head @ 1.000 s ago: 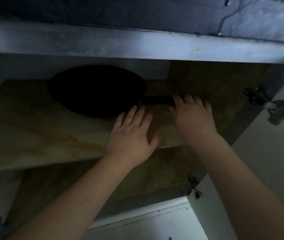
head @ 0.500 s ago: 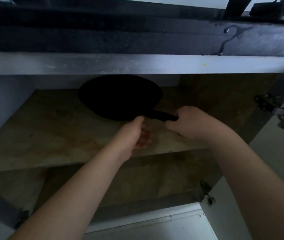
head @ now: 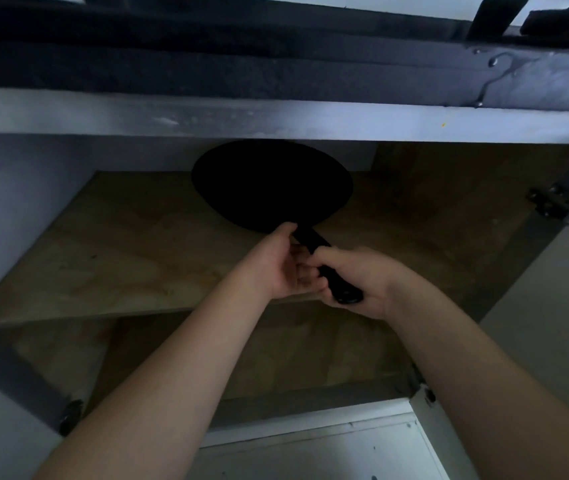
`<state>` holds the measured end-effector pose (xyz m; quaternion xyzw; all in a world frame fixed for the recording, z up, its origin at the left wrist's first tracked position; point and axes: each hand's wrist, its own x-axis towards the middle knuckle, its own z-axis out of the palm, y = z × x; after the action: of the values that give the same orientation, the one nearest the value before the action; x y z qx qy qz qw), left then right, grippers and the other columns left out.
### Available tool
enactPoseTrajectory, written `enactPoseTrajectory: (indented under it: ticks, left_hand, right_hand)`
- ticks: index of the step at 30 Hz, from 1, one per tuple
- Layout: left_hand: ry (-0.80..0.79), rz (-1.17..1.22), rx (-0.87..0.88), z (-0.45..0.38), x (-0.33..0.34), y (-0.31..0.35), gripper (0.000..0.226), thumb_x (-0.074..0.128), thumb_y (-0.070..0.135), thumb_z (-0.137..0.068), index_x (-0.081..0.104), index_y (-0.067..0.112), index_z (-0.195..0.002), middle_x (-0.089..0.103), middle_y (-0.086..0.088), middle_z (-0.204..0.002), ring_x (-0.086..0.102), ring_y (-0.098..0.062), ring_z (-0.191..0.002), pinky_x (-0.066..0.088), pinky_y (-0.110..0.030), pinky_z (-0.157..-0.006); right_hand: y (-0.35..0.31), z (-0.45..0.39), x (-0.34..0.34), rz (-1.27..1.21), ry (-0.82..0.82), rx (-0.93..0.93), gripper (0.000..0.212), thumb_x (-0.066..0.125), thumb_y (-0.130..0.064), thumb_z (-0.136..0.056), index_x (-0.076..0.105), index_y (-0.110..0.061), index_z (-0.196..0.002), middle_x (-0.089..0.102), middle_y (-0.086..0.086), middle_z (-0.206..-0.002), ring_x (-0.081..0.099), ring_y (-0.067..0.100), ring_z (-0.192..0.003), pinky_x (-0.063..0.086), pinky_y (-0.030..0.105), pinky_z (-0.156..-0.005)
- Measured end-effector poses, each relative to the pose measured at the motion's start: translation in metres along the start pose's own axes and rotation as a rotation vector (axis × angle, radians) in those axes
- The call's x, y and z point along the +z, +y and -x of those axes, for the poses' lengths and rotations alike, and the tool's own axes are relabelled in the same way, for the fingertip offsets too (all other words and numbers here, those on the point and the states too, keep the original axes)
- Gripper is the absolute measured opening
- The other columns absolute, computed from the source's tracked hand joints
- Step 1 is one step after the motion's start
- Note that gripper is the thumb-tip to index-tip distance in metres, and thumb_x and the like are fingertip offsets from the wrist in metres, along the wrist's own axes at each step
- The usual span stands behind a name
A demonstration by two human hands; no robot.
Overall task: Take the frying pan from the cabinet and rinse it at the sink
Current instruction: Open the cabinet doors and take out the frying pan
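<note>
The open cabinet (head: 68, 209) has a wooden shelf (head: 120, 258) on which the black frying pan (head: 271, 183) lies. Its handle (head: 314, 242) points toward the shelf's front edge. The right hand (head: 362, 282) has its fingers clenched around the handle's end, and the left hand (head: 283, 265) curls loosely against the handle near the pan's rim.

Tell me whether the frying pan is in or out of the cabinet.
Still in: the frying pan sits over the wooden shelf; only its handle reaches the edge.
</note>
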<state>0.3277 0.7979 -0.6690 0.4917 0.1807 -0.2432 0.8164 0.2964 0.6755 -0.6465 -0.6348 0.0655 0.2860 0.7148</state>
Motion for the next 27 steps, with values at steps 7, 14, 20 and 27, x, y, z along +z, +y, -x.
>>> enactPoseTrajectory:
  ticks: [7, 14, 20, 27]
  left_hand:
    - [-0.070, 0.029, -0.059, 0.001, -0.013, -0.009, 0.055, 0.050, 0.048, -0.092, 0.059, 0.000, -0.115, 0.071, -0.010, -0.095, 0.067, -0.021, -0.082, 0.051, -0.032, -0.079]
    - [-0.162, 0.091, -0.062, 0.004, -0.010, -0.017, 0.027, 0.055, 0.022, -0.095, 0.059, -0.005, -0.101, 0.068, -0.018, -0.093, 0.065, -0.024, -0.082, 0.055, -0.034, -0.082]
    - [-0.168, 0.280, -0.044, 0.003, -0.006, -0.033, 0.016, 0.058, 0.011, -0.093, 0.058, -0.002, -0.103, 0.069, -0.018, -0.077, 0.068, -0.023, -0.074, 0.061, -0.033, -0.063]
    - [-0.143, 0.248, -0.026, -0.013, -0.005, -0.058, 0.022, 0.062, 0.022, -0.091, 0.056, 0.006, -0.076, 0.059, -0.001, -0.054, 0.059, -0.009, -0.043, 0.054, -0.022, -0.047]
  right_hand:
    - [0.035, 0.008, 0.014, -0.137, 0.012, 0.092, 0.004, 0.057, -0.011, -0.093, 0.059, -0.009, -0.096, 0.057, 0.001, -0.063, 0.053, 0.006, -0.048, 0.043, 0.017, -0.039]
    - [0.057, 0.018, 0.022, -0.077, 0.125, 0.033, 0.005, 0.062, -0.013, -0.089, 0.059, -0.010, -0.087, 0.054, 0.000, -0.060, 0.044, 0.006, -0.041, 0.036, 0.018, -0.037]
    - [0.075, 0.028, 0.023, 0.050, 0.178, -0.013, 0.008, 0.065, -0.017, -0.087, 0.063, -0.011, -0.091, 0.059, -0.003, -0.057, 0.048, 0.005, -0.044, 0.040, 0.019, -0.042]
    - [0.093, 0.032, 0.021, 0.080, 0.205, -0.056, 0.009, 0.059, -0.010, -0.086, 0.058, -0.012, -0.077, 0.051, -0.001, -0.053, 0.044, 0.008, -0.040, 0.038, 0.021, -0.041]
